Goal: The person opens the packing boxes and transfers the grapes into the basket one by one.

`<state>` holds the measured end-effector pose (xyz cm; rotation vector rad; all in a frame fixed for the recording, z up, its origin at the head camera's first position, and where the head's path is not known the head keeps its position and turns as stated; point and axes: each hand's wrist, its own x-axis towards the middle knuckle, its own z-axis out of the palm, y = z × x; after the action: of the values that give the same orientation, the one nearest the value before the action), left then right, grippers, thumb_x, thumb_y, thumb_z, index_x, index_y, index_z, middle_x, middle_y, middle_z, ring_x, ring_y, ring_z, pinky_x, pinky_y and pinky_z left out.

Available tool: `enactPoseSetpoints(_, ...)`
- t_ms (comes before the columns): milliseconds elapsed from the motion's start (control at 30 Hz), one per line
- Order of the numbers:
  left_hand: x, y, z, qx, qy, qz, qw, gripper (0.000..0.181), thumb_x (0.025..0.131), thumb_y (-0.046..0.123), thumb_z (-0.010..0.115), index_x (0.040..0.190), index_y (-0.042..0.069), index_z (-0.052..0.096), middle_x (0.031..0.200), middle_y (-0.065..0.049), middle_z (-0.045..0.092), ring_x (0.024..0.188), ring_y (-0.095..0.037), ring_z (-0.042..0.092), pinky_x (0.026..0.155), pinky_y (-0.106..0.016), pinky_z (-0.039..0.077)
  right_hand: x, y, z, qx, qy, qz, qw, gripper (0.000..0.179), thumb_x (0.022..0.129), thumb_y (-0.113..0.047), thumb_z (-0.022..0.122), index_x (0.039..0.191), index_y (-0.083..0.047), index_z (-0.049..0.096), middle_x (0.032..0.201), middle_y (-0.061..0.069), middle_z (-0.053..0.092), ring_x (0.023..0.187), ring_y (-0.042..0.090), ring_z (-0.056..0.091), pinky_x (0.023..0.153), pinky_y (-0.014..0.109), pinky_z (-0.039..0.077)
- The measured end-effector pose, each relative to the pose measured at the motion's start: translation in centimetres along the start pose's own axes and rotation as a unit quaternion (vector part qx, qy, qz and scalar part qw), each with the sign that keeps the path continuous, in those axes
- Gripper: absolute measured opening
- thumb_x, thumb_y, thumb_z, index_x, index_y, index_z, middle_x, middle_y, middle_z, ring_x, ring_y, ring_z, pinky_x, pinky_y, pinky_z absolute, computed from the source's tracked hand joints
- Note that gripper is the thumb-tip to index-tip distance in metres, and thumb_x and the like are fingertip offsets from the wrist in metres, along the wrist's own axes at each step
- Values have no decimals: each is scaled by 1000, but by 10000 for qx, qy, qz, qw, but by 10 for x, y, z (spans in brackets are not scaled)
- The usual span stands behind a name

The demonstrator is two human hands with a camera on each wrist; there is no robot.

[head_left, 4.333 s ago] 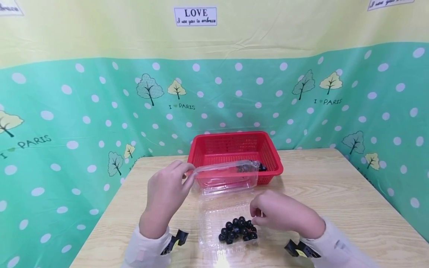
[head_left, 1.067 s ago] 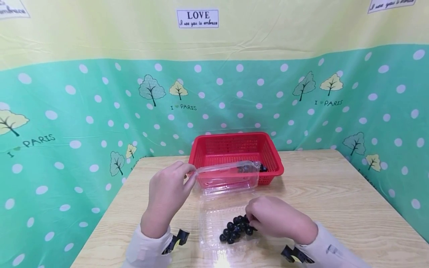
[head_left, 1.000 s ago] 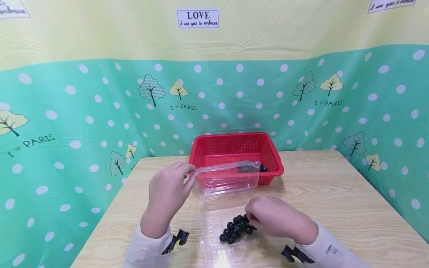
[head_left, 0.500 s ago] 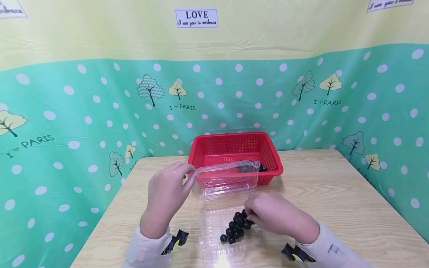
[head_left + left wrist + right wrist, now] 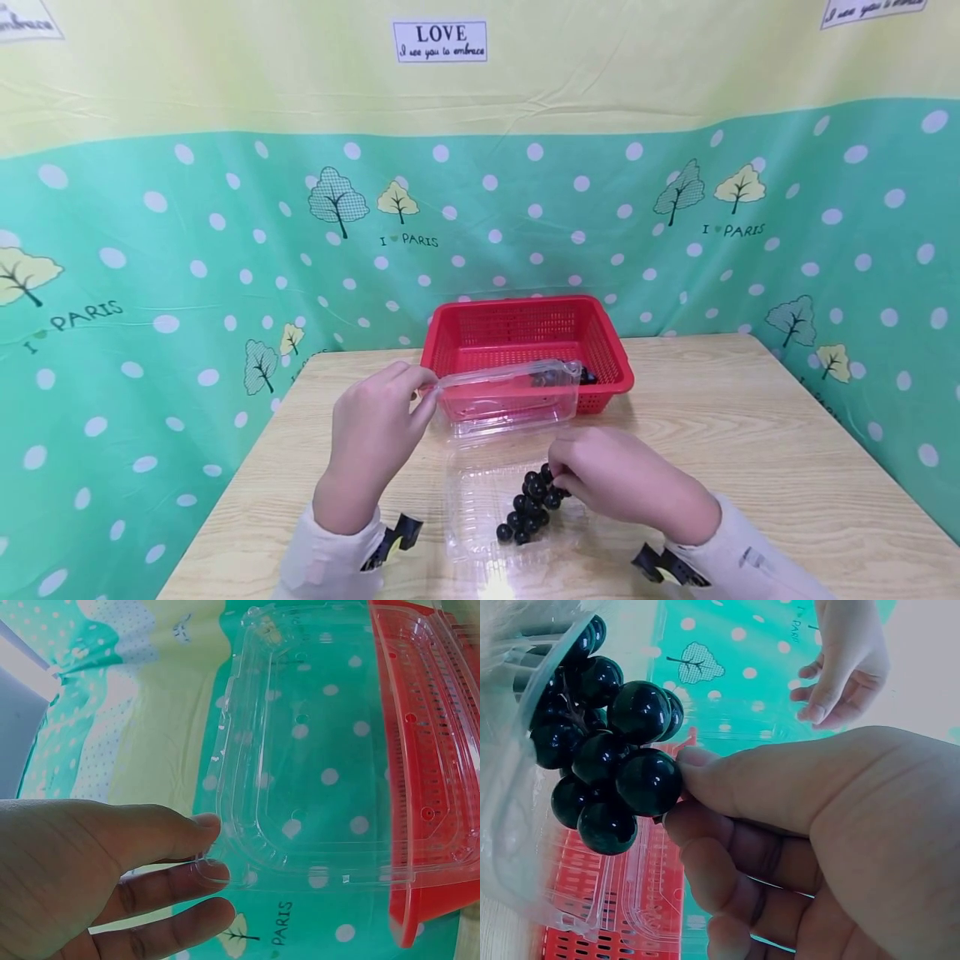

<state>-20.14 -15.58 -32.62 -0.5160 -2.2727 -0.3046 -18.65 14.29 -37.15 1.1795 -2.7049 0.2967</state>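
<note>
My left hand (image 5: 375,446) pinches the corner of a clear plastic clamshell box's raised lid (image 5: 259,874) between thumb and forefinger. The box's base (image 5: 467,512) lies on the table below. With thumb and fingertips, my right hand (image 5: 626,483) grips one end of a bunch of black grapes (image 5: 531,502) over that base. The bunch slants down to the left from the fingers, its lower grapes close over the base's floor. In the right wrist view, the glossy round grapes (image 5: 604,754) crowd just past my thumb tip, beside the clear plastic wall.
Behind the lid, a red perforated basket (image 5: 621,375) stands at the back of the wooden table (image 5: 720,442). Some dark grapes (image 5: 588,377) lie in its right end. A green and yellow printed curtain (image 5: 540,187) encloses the table at the back and sides.
From beside the bunch, my right hand has moved in and taken hold of its right end. That end has risen, so the bunch slants more steeply. My left hand keeps the lid in place.
</note>
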Motion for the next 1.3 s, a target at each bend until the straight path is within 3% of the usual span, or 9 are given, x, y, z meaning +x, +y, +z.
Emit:
enactPoseSetpoints(333, 0, 0, -1, 14, -25, -23, 10000, 9, 85, 15, 82, 93, 17, 80, 83, 1, 76, 62, -15, 67, 52, -28, 48, 0, 0, -3, 4, -60, 146, 9999, 15, 88, -19, 82, 85, -25, 69, 79, -17, 60, 69, -4, 51, 66, 21, 51)
enactPoseSetpoints(767, 0, 0, 0, 0, -30, -17, 10000, 7, 86, 17, 82, 93, 17, 80, 82, 1, 76, 62, -15, 66, 52, -27, 48, -2, 0, -7, -182, 277, 55, 9994, 15, 88, -22, 83, 88, -24, 69, 80, -17, 60, 70, -3, 53, 67, 22, 53)
enactPoseSetpoints(1300, 0, -1, 1, 33, -23, -14, 10000, 9, 85, 17, 82, 93, 17, 79, 82, 2, 74, 59, -13, 62, 51, -26, 45, -4, 2, -15, -201, 389, 167, 9989, 15, 89, -24, 82, 89, -25, 68, 82, -17, 60, 71, -4, 53, 68, 22, 55)
